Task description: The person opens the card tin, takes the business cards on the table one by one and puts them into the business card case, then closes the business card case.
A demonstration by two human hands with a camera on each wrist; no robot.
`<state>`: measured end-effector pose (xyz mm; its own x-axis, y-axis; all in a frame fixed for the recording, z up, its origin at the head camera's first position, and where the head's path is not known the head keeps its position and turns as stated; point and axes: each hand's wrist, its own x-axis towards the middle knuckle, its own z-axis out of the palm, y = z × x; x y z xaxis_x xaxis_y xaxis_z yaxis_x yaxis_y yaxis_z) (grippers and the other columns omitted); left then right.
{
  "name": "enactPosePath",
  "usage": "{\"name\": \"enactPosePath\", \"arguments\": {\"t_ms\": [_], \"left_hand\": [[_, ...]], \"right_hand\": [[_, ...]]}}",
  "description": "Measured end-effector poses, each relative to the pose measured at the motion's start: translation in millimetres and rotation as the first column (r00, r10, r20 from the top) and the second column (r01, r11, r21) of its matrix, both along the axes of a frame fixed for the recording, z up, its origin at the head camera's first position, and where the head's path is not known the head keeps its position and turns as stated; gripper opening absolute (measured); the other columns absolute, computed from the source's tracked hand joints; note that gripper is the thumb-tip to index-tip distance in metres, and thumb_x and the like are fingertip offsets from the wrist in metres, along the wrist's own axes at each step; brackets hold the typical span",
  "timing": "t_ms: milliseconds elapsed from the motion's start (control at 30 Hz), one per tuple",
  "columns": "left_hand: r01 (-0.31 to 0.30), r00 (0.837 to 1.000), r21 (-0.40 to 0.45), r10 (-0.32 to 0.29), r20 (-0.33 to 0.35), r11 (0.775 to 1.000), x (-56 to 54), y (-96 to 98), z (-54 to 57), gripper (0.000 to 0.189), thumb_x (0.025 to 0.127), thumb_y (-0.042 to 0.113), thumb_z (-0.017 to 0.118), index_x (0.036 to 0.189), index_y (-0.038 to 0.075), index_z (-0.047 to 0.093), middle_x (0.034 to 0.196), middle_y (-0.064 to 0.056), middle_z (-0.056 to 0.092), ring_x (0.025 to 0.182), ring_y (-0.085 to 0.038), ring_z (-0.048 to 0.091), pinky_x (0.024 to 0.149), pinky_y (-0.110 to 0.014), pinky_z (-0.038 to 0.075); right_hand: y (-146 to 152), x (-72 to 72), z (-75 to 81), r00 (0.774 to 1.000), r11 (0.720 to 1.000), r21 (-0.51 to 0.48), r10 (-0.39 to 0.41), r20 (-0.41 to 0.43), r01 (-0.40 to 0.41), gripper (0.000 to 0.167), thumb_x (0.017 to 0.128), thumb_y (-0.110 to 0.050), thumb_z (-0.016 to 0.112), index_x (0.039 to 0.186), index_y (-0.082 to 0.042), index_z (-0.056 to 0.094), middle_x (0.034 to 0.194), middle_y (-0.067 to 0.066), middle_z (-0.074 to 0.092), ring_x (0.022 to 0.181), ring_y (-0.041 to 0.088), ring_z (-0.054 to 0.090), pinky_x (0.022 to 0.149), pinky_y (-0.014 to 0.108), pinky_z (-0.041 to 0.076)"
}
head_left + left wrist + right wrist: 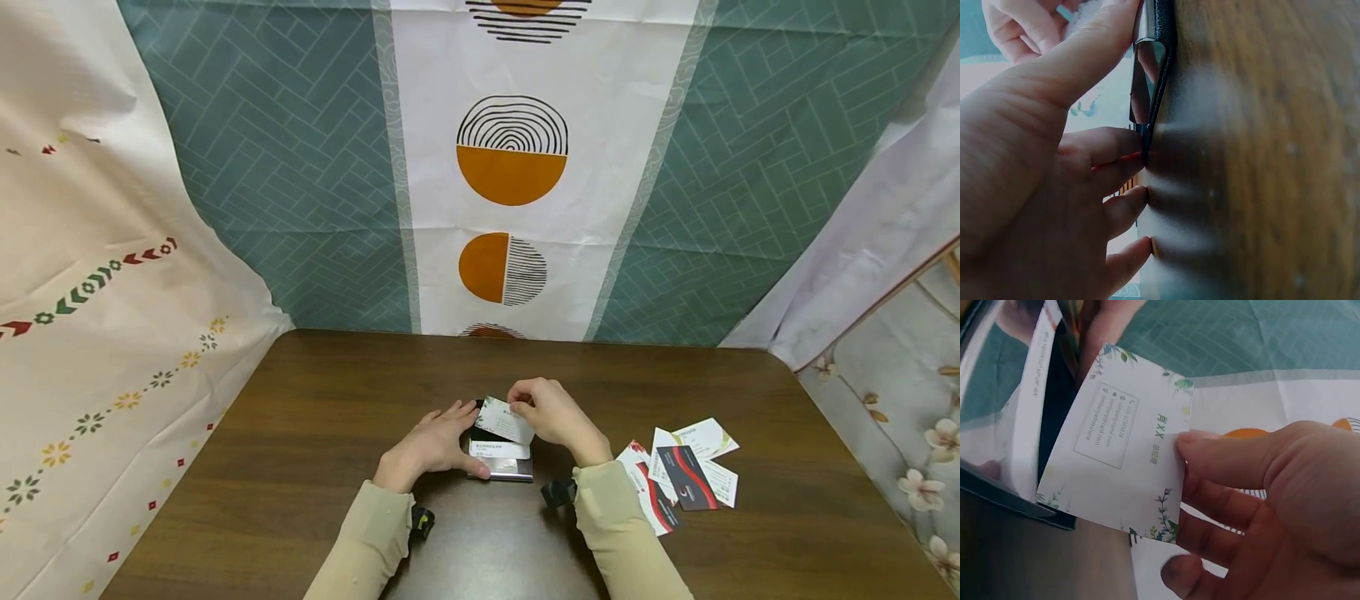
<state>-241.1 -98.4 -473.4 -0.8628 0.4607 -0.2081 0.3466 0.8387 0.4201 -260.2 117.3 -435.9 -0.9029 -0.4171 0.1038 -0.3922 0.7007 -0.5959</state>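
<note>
Pinching leaf-print card (501, 422) by upper long edge with right hand (552, 414), over holder (512, 468) (touched by splayed left hand (435, 446)), frame's lower centre.

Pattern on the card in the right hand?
White card with leafy sprigs near its corners; clearest in the right wrist view.

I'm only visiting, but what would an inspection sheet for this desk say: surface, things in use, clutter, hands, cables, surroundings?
Surface: brown wood-grain table, shiny towards the front.
Things in use: open card case with a white card in it; leafy card held above it; overlapping loose cards to the right.
Clutter: nothing seen besides those.
Hands: left hand touches the card case's left side; right hand pinches the leafy card.
Cables: nothing seen.
Surroundings: patterned curtain behind; pale printed cloth at left.
</note>
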Motion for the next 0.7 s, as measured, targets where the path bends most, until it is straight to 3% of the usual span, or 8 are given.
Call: {"name": "enactPosePath", "arguments": {"t_ms": [700], "left_hand": [[-0.007,1.000,0.016,0.007,0.012,1.000,2.6,-1.0,1.8,0.107,0.071,0.062,0.078,0.152,0.008,0.035,0.160,-0.007,0.025,0.147,-0.027,0.017,0.116,-0.050,0.016]], "right_hand": [[-10.2,0.5,-18.0,0.991,0.987,0.082,0.134,0.017,-0.135,0.010,0.090,-0.004,0.068,0.086,-0.012,0.073,0.079,-0.005,0.064,0.070,0.010,0.054,0.065,0.029,0.048]]}}
